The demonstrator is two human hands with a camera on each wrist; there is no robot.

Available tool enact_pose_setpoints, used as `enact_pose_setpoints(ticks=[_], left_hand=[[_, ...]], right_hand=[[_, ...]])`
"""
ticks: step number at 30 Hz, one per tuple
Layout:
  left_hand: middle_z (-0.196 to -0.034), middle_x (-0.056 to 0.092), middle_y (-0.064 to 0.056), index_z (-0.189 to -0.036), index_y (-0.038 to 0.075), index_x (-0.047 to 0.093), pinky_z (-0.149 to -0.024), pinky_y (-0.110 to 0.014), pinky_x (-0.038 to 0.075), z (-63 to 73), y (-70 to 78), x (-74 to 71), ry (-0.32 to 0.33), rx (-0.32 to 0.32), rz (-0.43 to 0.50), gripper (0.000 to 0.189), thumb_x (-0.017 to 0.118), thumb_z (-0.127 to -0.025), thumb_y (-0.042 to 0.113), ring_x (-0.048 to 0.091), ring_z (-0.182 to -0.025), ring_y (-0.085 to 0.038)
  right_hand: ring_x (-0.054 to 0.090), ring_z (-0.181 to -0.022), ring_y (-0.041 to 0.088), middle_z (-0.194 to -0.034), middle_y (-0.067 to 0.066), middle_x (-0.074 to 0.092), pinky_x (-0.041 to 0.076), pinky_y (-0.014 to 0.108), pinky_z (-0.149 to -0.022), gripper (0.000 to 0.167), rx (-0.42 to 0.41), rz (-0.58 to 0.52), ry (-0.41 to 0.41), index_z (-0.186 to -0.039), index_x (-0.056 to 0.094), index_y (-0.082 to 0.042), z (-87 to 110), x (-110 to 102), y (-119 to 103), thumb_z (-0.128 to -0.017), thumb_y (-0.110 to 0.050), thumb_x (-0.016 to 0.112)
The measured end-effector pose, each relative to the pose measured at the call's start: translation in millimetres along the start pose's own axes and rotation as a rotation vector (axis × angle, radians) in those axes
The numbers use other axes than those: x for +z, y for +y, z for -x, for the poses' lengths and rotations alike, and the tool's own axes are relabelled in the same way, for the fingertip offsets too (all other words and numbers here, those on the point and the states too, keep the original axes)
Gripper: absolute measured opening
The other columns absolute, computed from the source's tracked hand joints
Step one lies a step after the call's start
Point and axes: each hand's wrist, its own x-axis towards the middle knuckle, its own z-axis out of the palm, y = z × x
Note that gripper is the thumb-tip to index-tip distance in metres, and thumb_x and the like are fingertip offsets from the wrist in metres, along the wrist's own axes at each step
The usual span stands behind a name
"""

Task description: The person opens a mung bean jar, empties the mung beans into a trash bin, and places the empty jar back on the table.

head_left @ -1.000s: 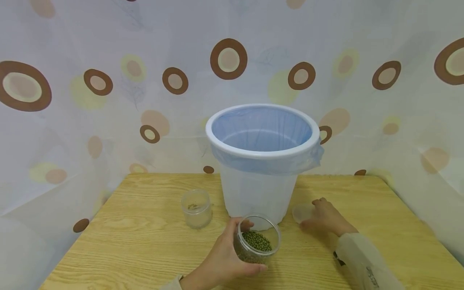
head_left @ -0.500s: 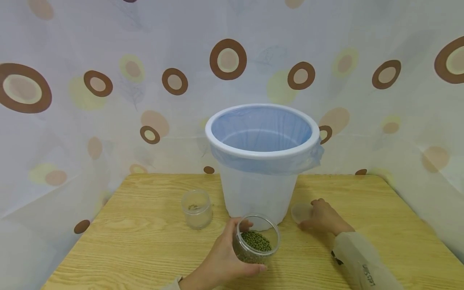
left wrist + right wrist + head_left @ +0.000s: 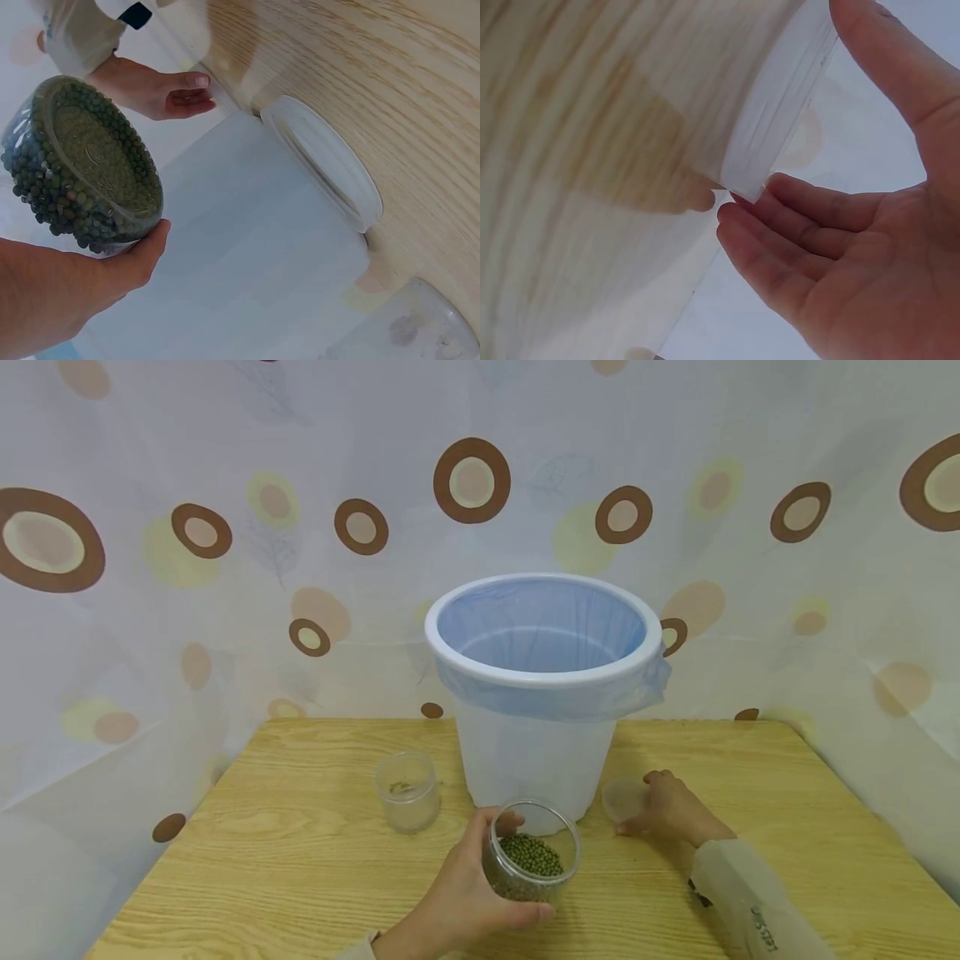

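My left hand (image 3: 480,881) grips a clear round jar (image 3: 517,878), its thumb and fingers round the wall. Green mung beans (image 3: 531,855) lie in the jar, which is tilted with its open mouth facing me; the left wrist view shows its base (image 3: 94,154). To the right, my right hand (image 3: 675,810) holds a clear shallow lid (image 3: 621,799) by its edges, low at the table. In the right wrist view, thumb and fingertips meet opposite edges of this lid (image 3: 769,112).
A white bin (image 3: 536,760) with a blue liner (image 3: 555,697) stands at centre. Left of it is a second clear jar (image 3: 408,810) with some brownish bits inside. In the left wrist view, a round, clear, lid-like piece (image 3: 341,161) lies by the bin's base. Patterned sheeting (image 3: 315,668) encloses the table (image 3: 300,852).
Both hands stay almost where they were. The jar and the lid shift only slightly.
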Motion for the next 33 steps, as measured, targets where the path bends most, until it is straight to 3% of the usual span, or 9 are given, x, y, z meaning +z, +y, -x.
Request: enact_pose_setpoints(ticks=[7,15,23,33], left_hand=[[-0.133,0.049,-0.002,-0.134,0.020,0.038,-0.098,-0.031,0.042,0.3,1.7,1.3,-0.006,0.012,0.025,0.080,0.086,-0.071,0.025,0.048,-0.123,-0.024],[-0.132,0.050,-0.002,-0.135,0.017,0.037,-0.097,-0.031,0.043,0.0,2.6,1.8,0.004,0.035,0.003,0.081,0.086,-0.070,0.026,0.048,-0.123,-0.024],[-0.135,0.049,-0.006,-0.136,0.013,0.036,-0.097,-0.030,0.043,0.4,4.8,0.8,0.000,0.015,0.015,0.084,0.086,-0.071,0.028,0.047,-0.124,-0.024],[-0.136,0.049,-0.008,-0.137,0.013,0.034,-0.097,-0.031,0.043,1.2,4.8,1.8,-0.006,0.039,0.011,0.085,0.086,-0.071,0.026,0.047,-0.124,-0.024]], right_hand=[[0.046,-0.112,0.055,-0.120,0.042,0.044,0.041,0.059,-0.093,0.100,-0.015,0.001,0.004,-0.126,0.038,0.025,3.8,2.4,2.0,-0.069,-0.043,0.085],[0.043,-0.113,0.058,-0.121,0.044,0.042,0.042,0.060,-0.091,0.098,-0.003,0.038,0.014,-0.128,0.038,0.024,7.6,-0.2,-2.2,-0.075,-0.048,0.079],[0.043,-0.113,0.059,-0.121,0.043,0.043,0.042,0.062,-0.089,0.064,-0.074,-0.009,0.070,-0.126,0.043,0.021,20.9,-11.8,-6.6,-0.094,-0.032,0.061],[0.055,-0.103,0.050,-0.115,0.033,0.056,0.048,0.057,-0.081,0.033,-0.136,-0.047,0.227,-0.120,0.056,0.014,26.0,-24.6,-16.4,-0.099,-0.012,0.052]])
